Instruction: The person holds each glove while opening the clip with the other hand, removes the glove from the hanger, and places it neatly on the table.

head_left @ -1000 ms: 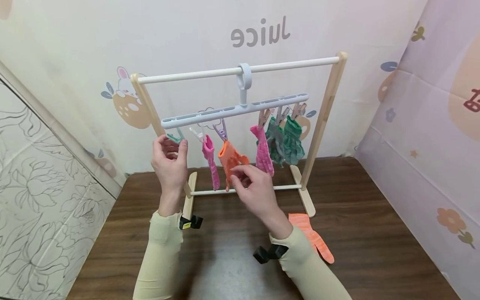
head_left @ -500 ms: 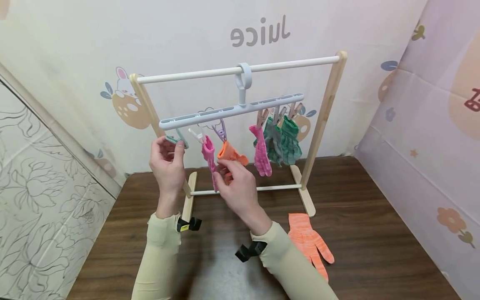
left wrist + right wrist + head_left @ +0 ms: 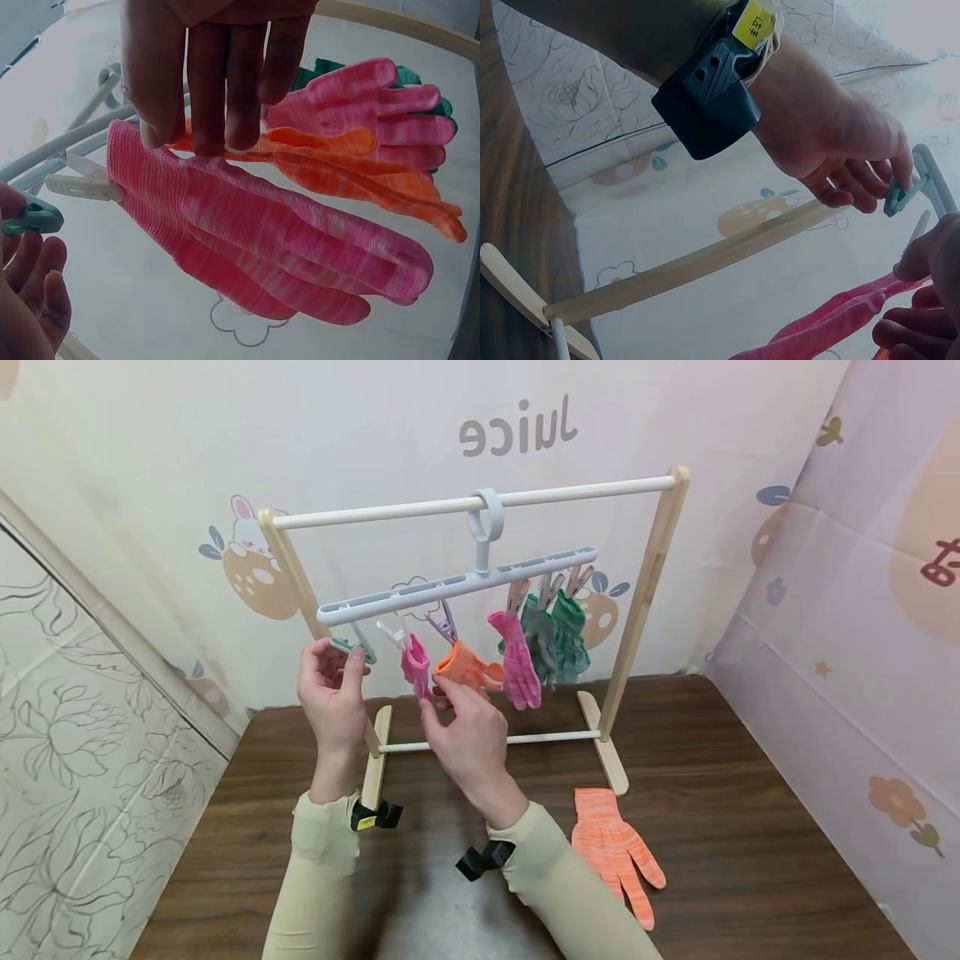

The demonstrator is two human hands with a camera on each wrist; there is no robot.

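My left hand (image 3: 330,689) pinches a mint-green clothespin (image 3: 894,199) below the left end of the pale blue hanger (image 3: 397,599). Beside it a pink glove (image 3: 255,225) hangs by its cuff from a white clothespin (image 3: 79,187). An orange glove (image 3: 337,163) hangs just right of that, from a purple clothespin (image 3: 446,625). My right hand (image 3: 472,735) is at these two gloves, its fingers extended downward in the left wrist view, with the fingertips right at the pink glove's edge. In the head view it hides the lower parts of both gloves.
The hanger hooks over the top bar (image 3: 375,515) of a wooden rack (image 3: 652,568). Farther right hang another pink glove (image 3: 517,664), a grey-green one (image 3: 537,635) and a green one (image 3: 572,639). A loose orange glove (image 3: 607,839) lies on the brown table (image 3: 735,827).
My right hand has moved left, from the orange glove to the pink glove beside it. The hanger has shifted slightly left and turned. My left hand stays at the mint-green clothespin.
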